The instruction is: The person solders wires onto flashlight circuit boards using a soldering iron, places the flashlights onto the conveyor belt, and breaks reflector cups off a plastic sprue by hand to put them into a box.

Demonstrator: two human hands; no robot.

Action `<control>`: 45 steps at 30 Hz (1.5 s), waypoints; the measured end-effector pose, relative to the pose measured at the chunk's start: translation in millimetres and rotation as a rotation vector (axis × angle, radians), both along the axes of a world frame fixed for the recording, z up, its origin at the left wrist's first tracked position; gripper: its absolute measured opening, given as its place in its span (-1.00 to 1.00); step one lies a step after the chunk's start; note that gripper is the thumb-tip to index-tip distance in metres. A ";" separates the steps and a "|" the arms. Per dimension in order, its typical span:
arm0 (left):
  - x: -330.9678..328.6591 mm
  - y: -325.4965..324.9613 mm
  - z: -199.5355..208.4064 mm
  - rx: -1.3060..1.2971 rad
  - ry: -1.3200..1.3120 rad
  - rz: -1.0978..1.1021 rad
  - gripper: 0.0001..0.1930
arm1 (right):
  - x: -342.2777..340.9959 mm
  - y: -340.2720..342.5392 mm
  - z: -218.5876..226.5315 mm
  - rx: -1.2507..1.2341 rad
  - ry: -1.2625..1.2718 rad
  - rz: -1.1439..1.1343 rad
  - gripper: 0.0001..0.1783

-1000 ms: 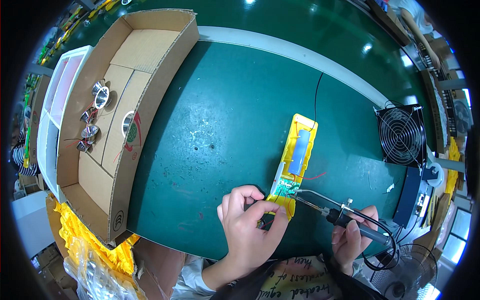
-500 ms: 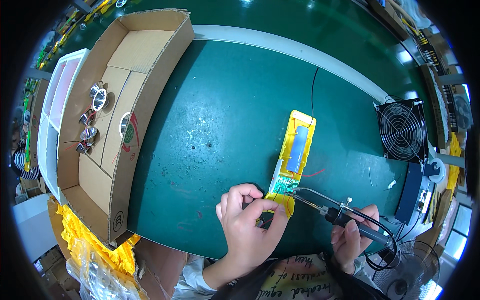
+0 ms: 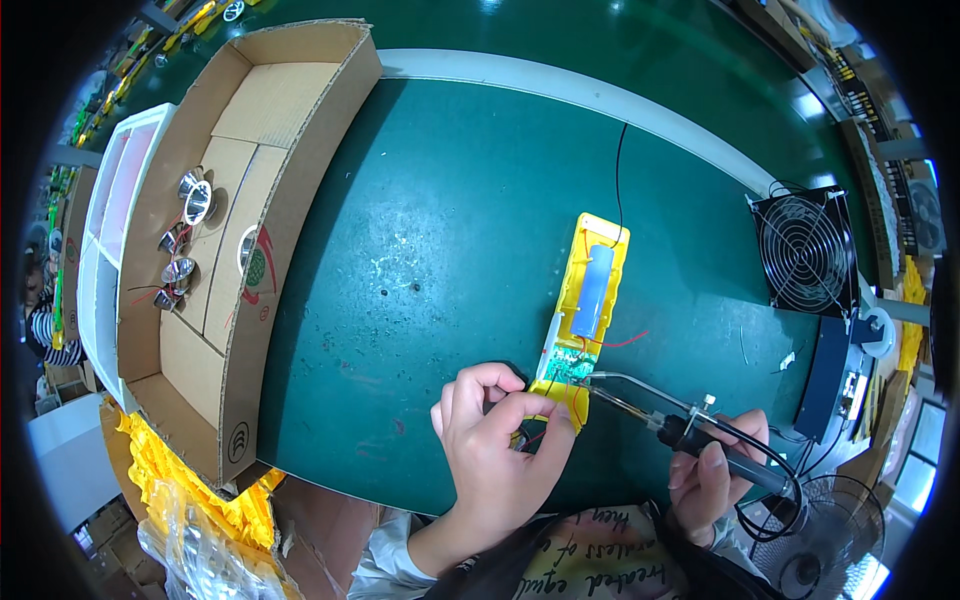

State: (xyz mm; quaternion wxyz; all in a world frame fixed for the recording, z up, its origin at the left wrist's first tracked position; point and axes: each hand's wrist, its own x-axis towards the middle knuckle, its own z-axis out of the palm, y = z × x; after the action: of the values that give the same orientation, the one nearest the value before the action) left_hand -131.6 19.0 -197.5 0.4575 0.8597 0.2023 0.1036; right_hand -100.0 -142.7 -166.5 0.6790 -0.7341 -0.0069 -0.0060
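Note:
A long yellow plastic housing lies open on the table, holding a blue cylindrical battery and a small green circuit board. Thin red and dark wires run from the board. My left hand is closed at the housing's near end, thumb and fingertips pinched together. What they grip is hidden; a small round part with wires shows partly beneath the hand. My right hand grips a soldering iron with a black handle and a thin metal feed tube. Its tip points at the board, and contact is hard to judge.
On the left stands a cardboard box with several silver reflector cups, beside a white divided tray. A black fan and a dark box-shaped device sit at the right. One loose red wire sticks out beside the battery.
The view has shifted slightly. Both hands keep nearly the same pose, with the iron's tip still at the circuit board.

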 end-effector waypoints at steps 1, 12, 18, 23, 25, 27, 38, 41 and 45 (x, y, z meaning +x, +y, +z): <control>-0.1 -0.1 0.1 0.005 -0.004 0.002 -0.89 | 0.2 -1.0 0.8 0.017 -0.011 -0.009 -0.74; -1.2 -0.5 -1.0 0.030 -0.015 -0.002 -0.90 | -1.8 -10.9 -0.4 0.113 -0.008 -0.026 -0.71; -7.5 -3.2 -9.5 0.109 -0.086 0.003 -0.91 | -6.1 -19.0 -1.8 0.118 -0.011 -0.039 -0.72; -12.2 -3.6 -13.5 0.189 -0.111 -0.007 -0.91 | -7.8 -30.5 -3.7 0.103 -0.023 -0.066 -0.74; -10.7 -5.2 -13.7 0.221 -0.113 -0.006 -0.91 | -6.2 -38.5 -5.7 0.093 -0.023 -0.066 -0.74; -12.9 -4.1 -12.9 0.235 -0.118 -0.005 -0.92 | -3.8 -46.2 -5.0 0.062 -0.026 -0.059 -0.74; -15.2 -10.0 -15.4 0.366 -0.186 0.011 -0.89 | 50.4 -110.5 -2.7 -0.151 -0.206 0.015 -0.83; -16.8 -9.0 -11.6 0.374 -0.194 0.017 -0.90 | 52.6 -117.5 -12.0 -0.099 -0.191 -0.004 -0.82; -18.2 -4.6 -1.2 0.288 -0.155 0.002 -0.76 | 44.4 -116.6 -24.5 -0.042 -0.226 -0.014 -0.79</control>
State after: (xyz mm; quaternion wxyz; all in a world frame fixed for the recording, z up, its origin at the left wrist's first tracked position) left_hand -149.8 14.3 -198.7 0.3436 0.9056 0.1506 0.1979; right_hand -55.6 -259.3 -191.0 0.6582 -0.7429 -0.0782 -0.0933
